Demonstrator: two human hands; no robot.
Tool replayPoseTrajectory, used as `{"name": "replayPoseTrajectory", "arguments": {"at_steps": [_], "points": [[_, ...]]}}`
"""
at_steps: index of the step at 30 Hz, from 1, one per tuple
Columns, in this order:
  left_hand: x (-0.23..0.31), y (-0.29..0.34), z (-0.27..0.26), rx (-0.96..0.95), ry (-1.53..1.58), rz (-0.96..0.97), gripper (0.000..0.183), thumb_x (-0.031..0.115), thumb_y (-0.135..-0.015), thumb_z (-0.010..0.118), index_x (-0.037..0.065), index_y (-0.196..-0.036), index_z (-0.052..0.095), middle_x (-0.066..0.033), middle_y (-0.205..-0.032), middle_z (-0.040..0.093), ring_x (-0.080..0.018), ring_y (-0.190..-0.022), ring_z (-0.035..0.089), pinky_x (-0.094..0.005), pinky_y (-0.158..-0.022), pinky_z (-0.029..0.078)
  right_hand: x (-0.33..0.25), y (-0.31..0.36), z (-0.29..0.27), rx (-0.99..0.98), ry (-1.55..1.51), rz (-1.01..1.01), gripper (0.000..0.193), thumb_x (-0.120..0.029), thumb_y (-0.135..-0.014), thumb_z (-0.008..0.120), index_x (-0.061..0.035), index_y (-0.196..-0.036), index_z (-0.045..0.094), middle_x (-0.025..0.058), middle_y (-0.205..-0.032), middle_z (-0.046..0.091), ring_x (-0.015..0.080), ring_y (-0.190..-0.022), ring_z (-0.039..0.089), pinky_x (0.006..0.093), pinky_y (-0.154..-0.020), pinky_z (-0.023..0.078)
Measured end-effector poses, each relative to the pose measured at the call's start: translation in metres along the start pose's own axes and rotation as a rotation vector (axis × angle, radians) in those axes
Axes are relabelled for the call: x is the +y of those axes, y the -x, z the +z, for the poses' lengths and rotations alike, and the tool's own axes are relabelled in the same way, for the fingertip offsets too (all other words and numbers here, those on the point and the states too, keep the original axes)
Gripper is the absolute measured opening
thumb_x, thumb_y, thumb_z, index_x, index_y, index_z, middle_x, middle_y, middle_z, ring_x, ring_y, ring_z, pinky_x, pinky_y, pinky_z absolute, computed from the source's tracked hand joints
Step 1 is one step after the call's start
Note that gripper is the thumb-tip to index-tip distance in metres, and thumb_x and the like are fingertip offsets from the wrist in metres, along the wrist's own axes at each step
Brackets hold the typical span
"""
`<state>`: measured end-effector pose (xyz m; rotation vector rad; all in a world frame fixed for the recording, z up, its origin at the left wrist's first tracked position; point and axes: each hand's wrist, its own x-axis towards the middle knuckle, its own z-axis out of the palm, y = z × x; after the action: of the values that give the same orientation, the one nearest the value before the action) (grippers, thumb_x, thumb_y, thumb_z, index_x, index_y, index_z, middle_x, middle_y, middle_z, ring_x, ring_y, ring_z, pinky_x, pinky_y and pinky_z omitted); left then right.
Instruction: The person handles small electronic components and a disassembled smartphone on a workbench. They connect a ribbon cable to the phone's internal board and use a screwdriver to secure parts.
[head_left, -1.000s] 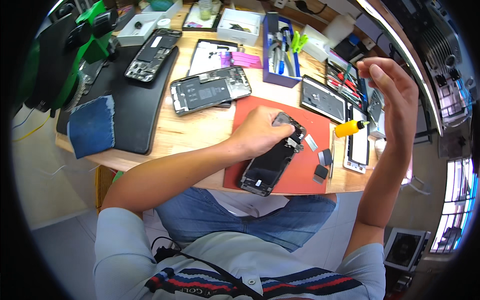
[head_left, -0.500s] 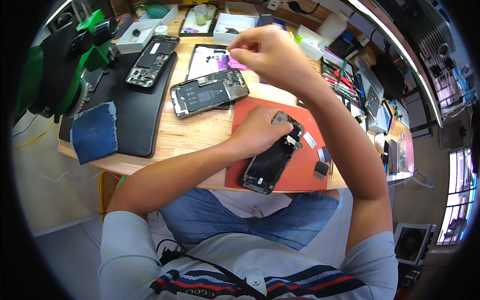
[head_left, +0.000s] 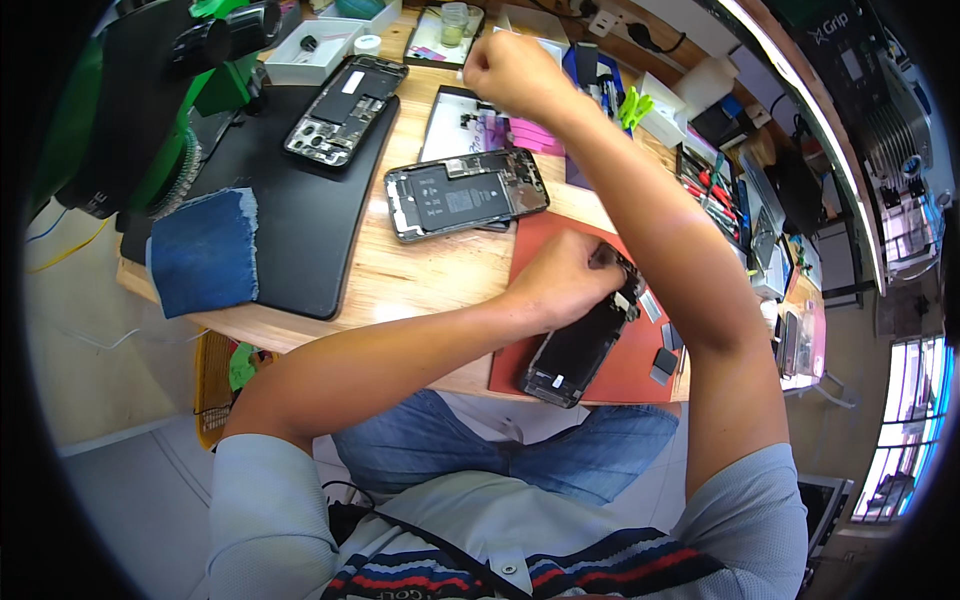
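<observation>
My left hand (head_left: pixel 560 280) rests on the upper end of an opened phone (head_left: pixel 580 350) that lies on a red mat (head_left: pixel 630 370), holding it down. My right hand (head_left: pixel 510 70) is raised far forward over the back of the table, fingers closed in a fist above a white tray (head_left: pixel 455 120) with small parts. Whether it pinches anything is hidden. A second opened phone (head_left: pixel 465 193) lies on the wooden table (head_left: pixel 400 280) between the two hands.
A black mat (head_left: pixel 300 210) at left carries a third opened phone (head_left: pixel 345 110) and a blue cloth (head_left: pixel 205 250). A green and black microscope stand (head_left: pixel 150 90) fills the far left. Tool racks, tweezers and small boxes (head_left: pixel 720 180) crowd the right side.
My right hand has swung from the right side of the table across to the far middle. My left hand stays on the phone on the red mat.
</observation>
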<state>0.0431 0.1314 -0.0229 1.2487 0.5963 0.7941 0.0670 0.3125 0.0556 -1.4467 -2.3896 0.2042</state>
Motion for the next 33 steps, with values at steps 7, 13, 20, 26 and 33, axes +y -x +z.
{"name": "replayPoseTrajectory", "arguments": {"at_steps": [7, 13, 20, 26, 33], "points": [[0.053, 0.007, -0.022, 0.127, 0.236, 0.042, 0.018, 0.005, -0.092, 0.064, -0.005, -0.107, 0.067, -0.0073, -0.095, 0.072, -0.0074, -0.082, 0.066, -0.0250, -0.075, 0.053, 0.010, 0.135, -0.102, 0.366, -0.741, -0.055, 0.012, -0.007, -0.086, 0.073, 0.0047, -0.088, 0.071, 0.0086, -0.086, 0.072, 0.0103, -0.075, 0.065, 0.0231, -0.070, 0.052], [0.064, 0.012, -0.016, 0.164, 0.207, 0.180, 0.015, 0.007, -0.093, 0.063, -0.003, -0.104, 0.069, 0.0041, -0.083, 0.063, -0.0009, -0.072, 0.053, -0.0205, -0.063, 0.044, 0.051, 0.224, -0.085, 0.501, -1.082, 0.196, 0.034, 0.004, -0.079, 0.079, 0.0078, -0.110, 0.067, 0.0079, -0.093, 0.070, 0.0105, -0.081, 0.066, 0.0224, -0.076, 0.055], [0.054, 0.011, -0.013, 0.191, 0.116, 0.066, 0.016, 0.006, -0.096, 0.062, -0.004, -0.106, 0.069, -0.0031, -0.093, 0.071, -0.0048, -0.080, 0.062, -0.0227, -0.070, 0.051, 0.033, 0.239, -0.066, 0.390, -1.108, 0.165, 0.022, 0.007, -0.082, 0.076, 0.0073, -0.103, 0.070, 0.0071, -0.090, 0.070, 0.0090, -0.080, 0.065, 0.0217, -0.074, 0.053], [0.051, 0.015, -0.004, 0.242, 0.004, 0.066, 0.014, 0.007, -0.095, 0.063, -0.005, -0.099, 0.070, -0.0047, -0.086, 0.072, -0.0061, -0.073, 0.065, -0.0233, -0.064, 0.054, 0.030, 0.236, -0.055, 0.362, -0.925, 0.232, 0.017, 0.001, -0.081, 0.077, 0.0006, -0.097, 0.074, 0.0019, -0.083, 0.069, 0.0030, -0.069, 0.058, 0.0171, -0.060, 0.042], [0.055, 0.017, -0.002, 0.264, -0.188, 0.089, 0.017, 0.007, -0.093, 0.061, -0.003, -0.082, 0.069, -0.0035, -0.069, 0.068, -0.0045, -0.061, 0.060, -0.0247, -0.051, 0.048, 0.026, 0.235, -0.050, 0.374, -0.810, 0.222, 0.017, -0.001, -0.080, 0.077, -0.0011, -0.096, 0.074, 0.0020, -0.082, 0.067, 0.0041, -0.069, 0.057, 0.0189, -0.059, 0.041]]}}
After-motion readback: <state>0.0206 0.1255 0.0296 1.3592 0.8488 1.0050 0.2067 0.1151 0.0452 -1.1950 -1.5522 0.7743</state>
